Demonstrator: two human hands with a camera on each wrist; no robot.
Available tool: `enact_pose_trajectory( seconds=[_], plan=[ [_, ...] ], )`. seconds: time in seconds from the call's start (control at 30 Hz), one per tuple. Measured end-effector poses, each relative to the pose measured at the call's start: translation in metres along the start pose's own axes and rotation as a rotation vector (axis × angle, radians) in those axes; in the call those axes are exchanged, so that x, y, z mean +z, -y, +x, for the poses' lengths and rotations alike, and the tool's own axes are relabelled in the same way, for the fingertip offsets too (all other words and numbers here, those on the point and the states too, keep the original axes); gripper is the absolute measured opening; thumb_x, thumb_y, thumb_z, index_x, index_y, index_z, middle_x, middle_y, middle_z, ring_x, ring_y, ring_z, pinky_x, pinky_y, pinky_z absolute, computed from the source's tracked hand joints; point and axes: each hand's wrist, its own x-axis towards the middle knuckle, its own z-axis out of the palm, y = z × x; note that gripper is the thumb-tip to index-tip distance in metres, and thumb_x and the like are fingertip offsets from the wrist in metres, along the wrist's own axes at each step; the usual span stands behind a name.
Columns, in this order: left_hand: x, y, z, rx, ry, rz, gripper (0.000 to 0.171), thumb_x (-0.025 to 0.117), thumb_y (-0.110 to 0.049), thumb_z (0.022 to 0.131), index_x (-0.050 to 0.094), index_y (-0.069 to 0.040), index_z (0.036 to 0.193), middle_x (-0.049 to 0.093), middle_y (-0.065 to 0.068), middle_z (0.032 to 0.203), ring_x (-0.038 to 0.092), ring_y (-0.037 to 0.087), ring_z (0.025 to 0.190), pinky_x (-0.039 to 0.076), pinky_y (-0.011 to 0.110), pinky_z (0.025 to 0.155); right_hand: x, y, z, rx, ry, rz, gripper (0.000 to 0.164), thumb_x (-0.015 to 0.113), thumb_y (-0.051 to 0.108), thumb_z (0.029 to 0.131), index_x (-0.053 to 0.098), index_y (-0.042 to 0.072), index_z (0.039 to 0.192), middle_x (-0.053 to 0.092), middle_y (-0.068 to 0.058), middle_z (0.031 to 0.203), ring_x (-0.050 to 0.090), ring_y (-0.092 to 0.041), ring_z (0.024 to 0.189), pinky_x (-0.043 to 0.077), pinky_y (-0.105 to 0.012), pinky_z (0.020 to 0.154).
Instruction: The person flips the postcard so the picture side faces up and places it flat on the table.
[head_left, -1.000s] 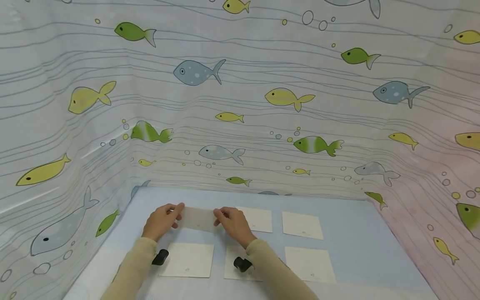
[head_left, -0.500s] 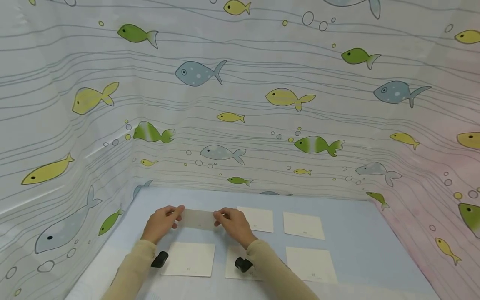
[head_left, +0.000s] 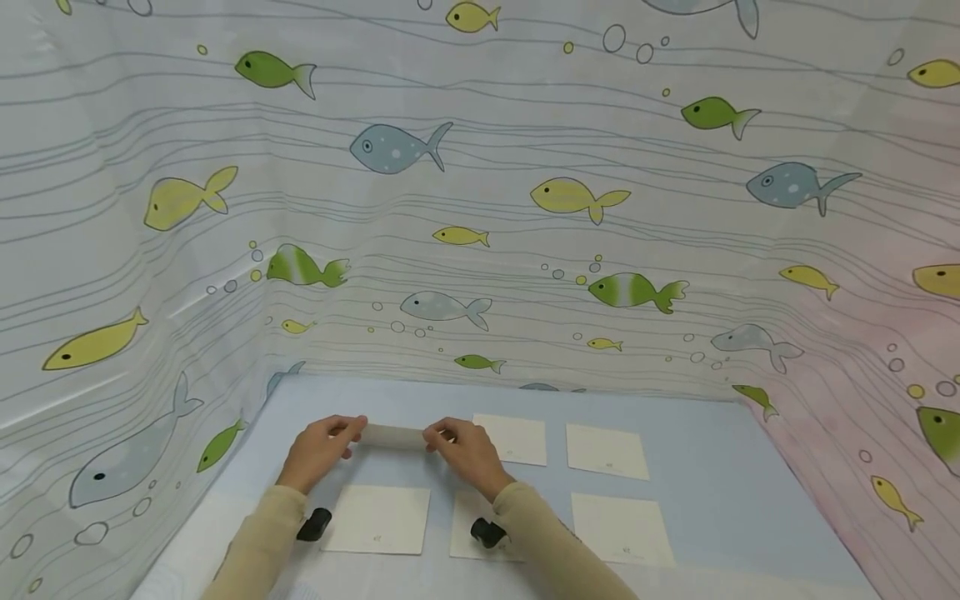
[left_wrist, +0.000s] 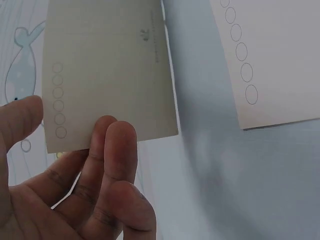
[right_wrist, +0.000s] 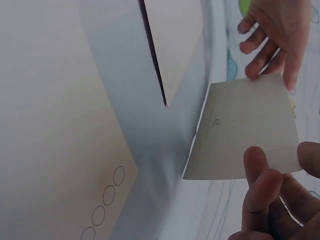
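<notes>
A cream paper card (head_left: 393, 437) is held out between both hands above the back left of the table. It leans steeply in the head view and shows as a narrow strip. My left hand (head_left: 318, 450) pinches its left end, thumb at the upper edge and fingers behind. At the other end, my right hand (head_left: 472, 454) grips it between thumb and fingers. In the left wrist view the card (left_wrist: 110, 85) bears a row of printed circles along one edge and a small dark mark near the opposite one. Its lower edge hangs above the table in the right wrist view.
Several similar cards lie flat on the pale blue tabletop (head_left: 720, 483): two at the back, one (head_left: 513, 437) beside my right hand and one (head_left: 606, 452) further right. In front lie a left card (head_left: 381, 518), a partly hidden middle card (head_left: 461, 537) and a right card (head_left: 622, 529). Fish-patterned curtains (head_left: 510, 275) surround the table.
The held card has tilted, from a broad face to a narrow strip in the head view. Both hands keep hold of its ends; the left wrist has shifted slightly left.
</notes>
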Motion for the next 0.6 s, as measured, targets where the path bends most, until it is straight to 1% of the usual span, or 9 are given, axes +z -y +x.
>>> enact_pose_trajectory(
  seconds=[0.17, 0.33, 0.43, 0.53, 0.6],
  plan=[
    [-0.001, 0.003, -0.002, 0.025, 0.001, -0.004, 0.061, 0.058, -0.063, 0.095, 0.069, -0.011, 0.124, 0.07, 0.004, 0.109, 0.068, 0.016, 0.083, 0.045, 0.034, 0.068, -0.001, 0.0, -0.003, 0.002, 0.0, -0.016, 0.03, 0.062, 0.047, 0.1, 0.075, 0.023, 0.112, 0.071, 0.018, 0.09, 0.061, -0.002, 0.082, 0.05, -0.026, 0.068],
    [-0.005, 0.004, -0.005, 0.04, 0.018, 0.047, 0.063, 0.062, -0.065, 0.092, 0.07, -0.011, 0.125, 0.069, 0.005, 0.109, 0.067, 0.015, 0.083, 0.047, 0.036, 0.074, -0.001, -0.001, -0.005, 0.018, 0.03, -0.015, 0.027, 0.064, 0.046, 0.099, 0.076, 0.025, 0.11, 0.07, 0.018, 0.091, 0.059, -0.003, 0.078, 0.049, -0.026, 0.066],
    [-0.008, 0.004, -0.007, 0.058, 0.042, 0.068, 0.061, 0.065, -0.061, 0.092, 0.071, -0.01, 0.124, 0.069, 0.005, 0.108, 0.067, 0.016, 0.083, 0.048, 0.038, 0.077, 0.0, -0.003, -0.006, 0.025, 0.053, -0.005, 0.026, 0.065, 0.047, 0.097, 0.076, 0.025, 0.109, 0.07, 0.017, 0.092, 0.059, -0.003, 0.075, 0.049, -0.027, 0.064],
    [-0.01, 0.005, -0.008, 0.082, 0.066, 0.096, 0.055, 0.068, -0.055, 0.093, 0.072, -0.009, 0.123, 0.069, 0.005, 0.107, 0.066, 0.017, 0.084, 0.049, 0.039, 0.077, 0.0, -0.003, -0.008, 0.027, 0.064, -0.007, 0.026, 0.067, 0.047, 0.096, 0.077, 0.025, 0.108, 0.069, 0.017, 0.093, 0.058, -0.003, 0.072, 0.048, -0.026, 0.063],
    [-0.011, 0.007, -0.009, 0.086, 0.073, 0.124, 0.053, 0.068, -0.053, 0.093, 0.073, -0.009, 0.122, 0.069, 0.004, 0.107, 0.064, 0.018, 0.087, 0.05, 0.04, 0.077, 0.001, -0.003, -0.009, 0.024, 0.066, -0.009, 0.024, 0.069, 0.044, 0.096, 0.077, 0.024, 0.107, 0.068, 0.016, 0.093, 0.058, -0.004, 0.071, 0.048, -0.026, 0.062]
  ],
)
